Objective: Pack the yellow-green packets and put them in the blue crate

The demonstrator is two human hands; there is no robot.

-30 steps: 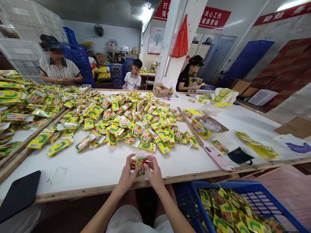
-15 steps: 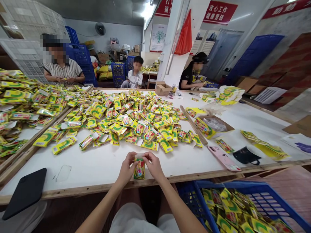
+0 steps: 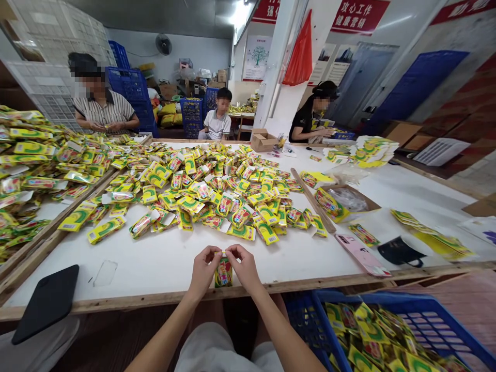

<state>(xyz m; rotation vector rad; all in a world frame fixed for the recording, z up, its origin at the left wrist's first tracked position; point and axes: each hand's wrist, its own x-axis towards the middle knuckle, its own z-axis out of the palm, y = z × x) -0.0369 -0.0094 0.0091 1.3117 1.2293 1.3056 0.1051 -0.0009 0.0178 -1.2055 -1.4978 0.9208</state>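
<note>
A small yellow-green printed carton (image 3: 223,273) stands upright near the table's front edge, its top end between my fingers. My left hand (image 3: 204,269) pinches the top left corner, and my right hand (image 3: 243,267) pinches the top right corner. The fingertips of both hands nearly meet over the top flap, which they mostly cover. Just beyond my hands spreads a heap of similar small cartons (image 3: 225,204), several with white end flaps sticking out.
A blue crate (image 3: 418,297) of cartons stands below the table at right. A pink phone (image 3: 362,254), a black mug (image 3: 401,251) and a wooden divider strip (image 3: 313,201) lie to the right. A black phone (image 3: 48,302) rests at the left edge. Three people sit across the table.
The white flap that stood up at the carton's top is now folded down under my fingers. My hands have drawn slightly closer together. The view has shifted a little.
</note>
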